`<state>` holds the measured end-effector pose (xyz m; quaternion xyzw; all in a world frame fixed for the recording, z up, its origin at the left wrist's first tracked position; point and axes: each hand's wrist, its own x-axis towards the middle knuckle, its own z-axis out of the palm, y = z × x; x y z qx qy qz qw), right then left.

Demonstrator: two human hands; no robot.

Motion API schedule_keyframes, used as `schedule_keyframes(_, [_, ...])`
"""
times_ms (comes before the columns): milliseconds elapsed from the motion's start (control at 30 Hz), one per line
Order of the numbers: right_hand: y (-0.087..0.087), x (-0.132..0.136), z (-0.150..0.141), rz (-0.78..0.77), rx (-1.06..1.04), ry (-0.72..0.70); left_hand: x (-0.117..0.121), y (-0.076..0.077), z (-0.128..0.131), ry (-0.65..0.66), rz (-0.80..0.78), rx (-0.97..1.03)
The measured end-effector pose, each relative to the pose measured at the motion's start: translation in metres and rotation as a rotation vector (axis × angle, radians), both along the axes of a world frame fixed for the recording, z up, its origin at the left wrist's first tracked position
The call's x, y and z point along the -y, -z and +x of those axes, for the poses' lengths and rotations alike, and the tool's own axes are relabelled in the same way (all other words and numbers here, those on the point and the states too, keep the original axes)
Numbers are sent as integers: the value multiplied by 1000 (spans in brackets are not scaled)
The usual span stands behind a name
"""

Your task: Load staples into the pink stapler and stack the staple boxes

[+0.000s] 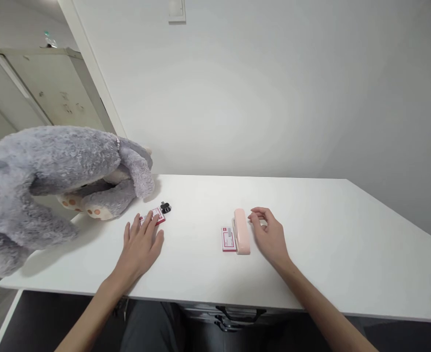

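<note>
My left hand point(139, 247) rests on the left side of the white table, its fingers spread and lying flat. Its fingertips lie over a small white and red box point(160, 216), hiding part of it. Just beyond that box sits a small black object point(166, 208) with a metal end, perhaps a USB stick. A pale pink stapler point(242, 232) lies lengthwise near the middle. Against its left side is another white and red box point(228, 239). To the right of the stapler, my right hand point(270, 237) is loosely curved, fingers partly apart, with nothing visible in it.
A large grey plush toy point(61, 156) leans over the table's left end. The white table point(347, 244) meets a plain wall point(237, 88) at the back. Drawer handles point(241, 314) show below the front edge. A metal cabinet point(50, 88) stands far left.
</note>
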<state>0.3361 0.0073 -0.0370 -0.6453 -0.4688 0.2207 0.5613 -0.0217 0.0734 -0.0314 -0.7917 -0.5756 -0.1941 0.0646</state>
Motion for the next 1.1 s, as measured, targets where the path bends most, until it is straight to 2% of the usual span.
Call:
schedule_keyframes(67, [0,0,0,-11,12,-4,3,2,-8,8,-41,-39])
schedule_keyframes(167, [0,0,-1,-24,32,-12,20,5,-5,66,-40,-65])
schedule_keyframes(333, [1,0,0,-7,29,-29,60,2,23,254,-32,-66])
schedule_keyframes(433, [2,-1,0,13,11,-45,73,-5,37,367,-48,-8])
schedule_keyframes(500, [3,-3,1,25,-9,-54,72,-9,40,410,-58,42])
schedule_keyframes(633, [4,-4,2,32,-47,-79,56,-15,37,454,-136,122])
schedule_keyframes(800, [6,-5,4,40,-47,-93,41,-16,40,436,-250,250])
schedule_keyframes(933, [6,-6,4,50,-43,-100,40,-17,49,410,-291,324])
schedule_keyframes(1100, [6,-6,4,45,-40,-108,41,-27,69,402,-347,395])
